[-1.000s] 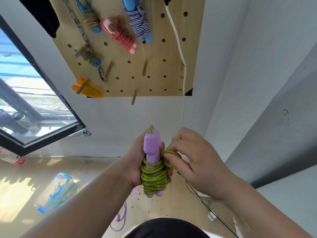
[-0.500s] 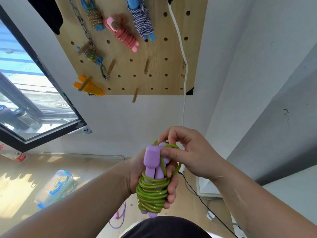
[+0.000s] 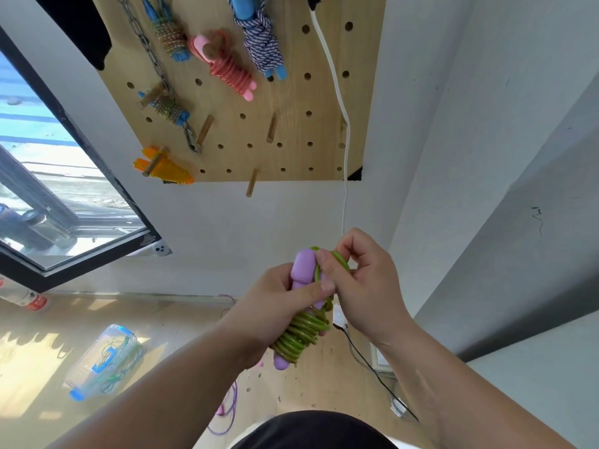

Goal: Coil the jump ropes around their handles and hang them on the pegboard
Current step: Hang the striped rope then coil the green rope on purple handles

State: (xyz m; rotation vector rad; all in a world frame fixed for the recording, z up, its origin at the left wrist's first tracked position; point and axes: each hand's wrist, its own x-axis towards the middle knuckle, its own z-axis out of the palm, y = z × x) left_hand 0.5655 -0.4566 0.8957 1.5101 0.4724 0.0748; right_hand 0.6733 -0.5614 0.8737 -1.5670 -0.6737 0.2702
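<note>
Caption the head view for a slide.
Left hand grips a green jump rope coiled on purple handles while right hand pinches its end loop below a pegboard.

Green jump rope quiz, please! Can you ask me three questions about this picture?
1. True or false: the green rope is coiled round purple handles.
2. The left hand grips the rope. What does the right hand pinch? A) a peg B) the rope's loose loop C) a chain
3. Fill in: the lowest bundle on the pegboard is coloured ____.
Key: 1 true; 2 B; 3 orange.
</note>
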